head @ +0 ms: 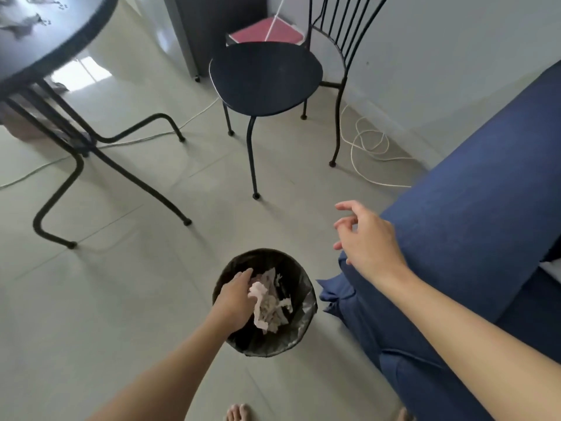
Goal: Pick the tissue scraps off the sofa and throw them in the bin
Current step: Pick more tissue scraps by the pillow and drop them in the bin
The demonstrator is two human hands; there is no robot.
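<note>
A round black bin [299, 332] with a dark liner stands on the floor just left of the blue sofa [473, 226]. My left hand [235, 299] reaches over the bin's mouth, its fingers touching a crumpled white tissue scrap [259, 294]. More tissue scraps [273, 314] lie inside the bin. Whether the hand still grips the scrap is unclear. My right hand [368, 238] hovers open over the sofa's front edge with its fingers spread and nothing in it. No scraps show on the visible part of the sofa.
A black metal chair [267, 77] stands beyond the bin, and a round dark table [45, 34] with curved legs is at the left. White cables [368, 147] trail over the tiled floor by the wall. My bare toes [238, 413] show at the bottom edge.
</note>
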